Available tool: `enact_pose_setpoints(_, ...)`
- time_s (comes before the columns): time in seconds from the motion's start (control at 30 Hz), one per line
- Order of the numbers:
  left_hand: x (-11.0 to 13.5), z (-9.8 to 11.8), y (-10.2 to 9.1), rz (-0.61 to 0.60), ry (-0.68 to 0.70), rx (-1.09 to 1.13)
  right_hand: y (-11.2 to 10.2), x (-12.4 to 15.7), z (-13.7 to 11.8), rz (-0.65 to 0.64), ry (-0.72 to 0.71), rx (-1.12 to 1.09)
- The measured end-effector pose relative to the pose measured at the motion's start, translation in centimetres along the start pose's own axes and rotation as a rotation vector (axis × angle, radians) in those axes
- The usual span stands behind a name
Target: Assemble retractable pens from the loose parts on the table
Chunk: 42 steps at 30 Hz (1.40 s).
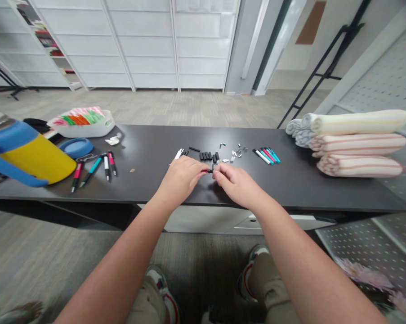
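Note:
My left hand [184,176] and my right hand [234,181] meet over the middle of the black table [155,184]. Both are closed in a pinch on a small red and black pen part [208,171] held between them. Just behind the hands lie several short black pen sleeves [207,156], a loose black tube [194,149] and small silver clips and springs [237,150]. A row of thin coloured pen barrels [266,155] lies to the right of those parts.
Several assembled pens [94,167] lie at the left, beside a blue lid [75,147] and a big blue and yellow jug [27,155]. A white basket [84,122] with coloured items stands behind. Rolled towels [354,141] are stacked at the right.

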<state>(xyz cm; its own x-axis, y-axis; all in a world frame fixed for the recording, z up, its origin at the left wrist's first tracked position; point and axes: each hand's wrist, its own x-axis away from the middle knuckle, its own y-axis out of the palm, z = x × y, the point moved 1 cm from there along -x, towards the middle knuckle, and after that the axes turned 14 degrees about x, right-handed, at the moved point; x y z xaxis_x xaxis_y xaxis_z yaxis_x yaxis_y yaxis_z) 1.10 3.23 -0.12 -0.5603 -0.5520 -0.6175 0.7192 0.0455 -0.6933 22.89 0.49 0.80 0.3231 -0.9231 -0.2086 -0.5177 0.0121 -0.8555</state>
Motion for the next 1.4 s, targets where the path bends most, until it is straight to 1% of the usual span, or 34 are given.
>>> enact_pose_setpoints(0.13,-0.1,0.1,0.0,-0.011,0.011,-0.002,0.0,0.0,-0.1,-0.028,-0.022,0.004)
enact_pose_setpoints(0.2,-0.1,0.1,0.0,-0.005,0.016,-0.004,0.0,0.0,-0.1,-0.045,-0.001,0.01)
enact_pose_setpoints(0.27,0.0,0.0,0.0,0.005,0.018,-0.005,0.0,0.0,-0.1,-0.031,0.009,0.014)
enact_pose_setpoints(0.33,0.0,0.0,0.0,0.005,0.024,-0.003,0.0,0.0,-0.2,-0.016,-0.01,0.011)
enact_pose_setpoints(0.4,0.0,0.1,0.0,0.002,0.035,-0.001,0.1,0.0,-0.1,-0.026,-0.024,-0.014)
enact_pose_setpoints(0.53,-0.1,0.6,-0.1,0.035,0.074,-0.022,0.1,0.0,0.1,-0.08,0.022,-0.139)
enact_pose_setpoints(0.73,0.0,1.2,-0.1,0.106,0.149,-0.089,0.2,-0.4,0.1,-0.174,0.077,-0.42)
enact_pose_setpoints(0.8,0.2,1.3,-0.1,0.115,0.149,-0.108,0.2,-0.6,0.1,-0.214,0.088,-0.498)
enact_pose_setpoints(0.83,0.3,1.4,-0.2,0.122,0.139,-0.105,0.1,-0.6,0.2,-0.216,0.103,-0.521)
enact_pose_setpoints(0.87,0.4,1.4,-0.2,0.134,0.122,-0.092,0.0,-0.6,0.5,-0.19,0.129,-0.524)
enact_pose_setpoints(0.9,0.4,1.5,-0.3,0.16,0.094,-0.071,-0.3,-0.7,1.0,-0.132,0.163,-0.491)
enact_pose_setpoints(0.93,0.5,1.5,-0.4,0.205,0.049,-0.041,-0.6,-0.7,1.7,-0.047,0.202,-0.419)
enact_pose_setpoints(0.97,0.5,1.4,-0.5,0.266,-0.013,0.009,-1.0,-0.6,2.5,0.063,0.239,-0.297)
enact_pose_setpoints(1.0,0.6,1.3,-0.6,0.34,-0.09,0.089,-1.4,-0.6,3.5,0.167,0.265,-0.117)
enact_pose_setpoints(1.03,0.6,1.0,-0.8,0.419,-0.176,0.204,-1.9,-0.6,4.5,0.245,0.28,0.079)
enact_pose_setpoints(1.07,0.5,0.7,-0.9,0.49,-0.263,0.352,-2.2,-0.6,5.5,0.289,0.307,0.239)
enact_pose_setpoints(1.13,0.4,-0.1,-1.0,0.595,-0.393,0.69,-2.8,-0.7,7.4,0.289,0.362,0.432)
enact_pose_setpoints(1.17,0.3,-0.5,-1.0,0.637,-0.439,0.836,-2.9,-0.8,8.1,0.278,0.377,0.483)
enact_pose_setpoints(1.23,0.1,-1.3,-1.2,0.706,-0.514,1.047,-3.1,-1.1,9.0,0.254,0.411,0.523)
enact_pose_setpoints(1.3,0.0,-1.8,-1.2,0.741,-0.567,1.168,-3.1,-1.5,9.4,0.243,0.455,0.53)
enact_pose_setpoints(1.4,-0.1,-1.8,-1.2,0.73,-0.599,1.232,-3.1,-2.3,9.6,0.235,0.494,0.552)
